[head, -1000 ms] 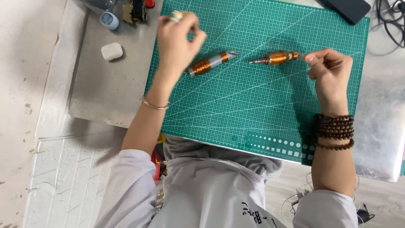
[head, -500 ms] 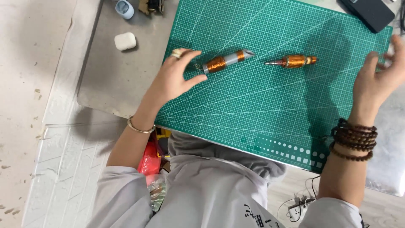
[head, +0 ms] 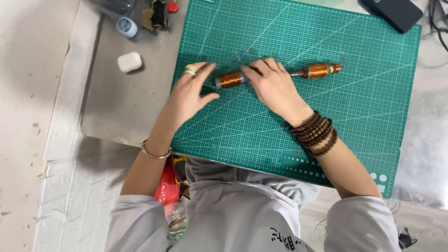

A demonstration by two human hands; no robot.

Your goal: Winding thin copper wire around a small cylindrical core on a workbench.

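Note:
Two copper-wound motor rotors lie on a green cutting mat (head: 354,121). My right hand (head: 273,86), with dark bead bracelets on the wrist, rests its fingertips on the right end of the left rotor (head: 230,79). My left hand (head: 189,95), wearing a ring and a thin bangle, hovers just left of that rotor with fingers spread, holding nothing. The second rotor (head: 318,71) lies free to the right, beyond my right hand.
A small white case (head: 129,61) and a pale blue round item (head: 126,26) sit on the grey surface left of the mat. A dark phone (head: 391,13) lies at the mat's top right corner. Cables run at the far right.
My right hand swung in from the far right of the mat to the left rotor. My left hand stayed beside that rotor, and the camera view shifted.

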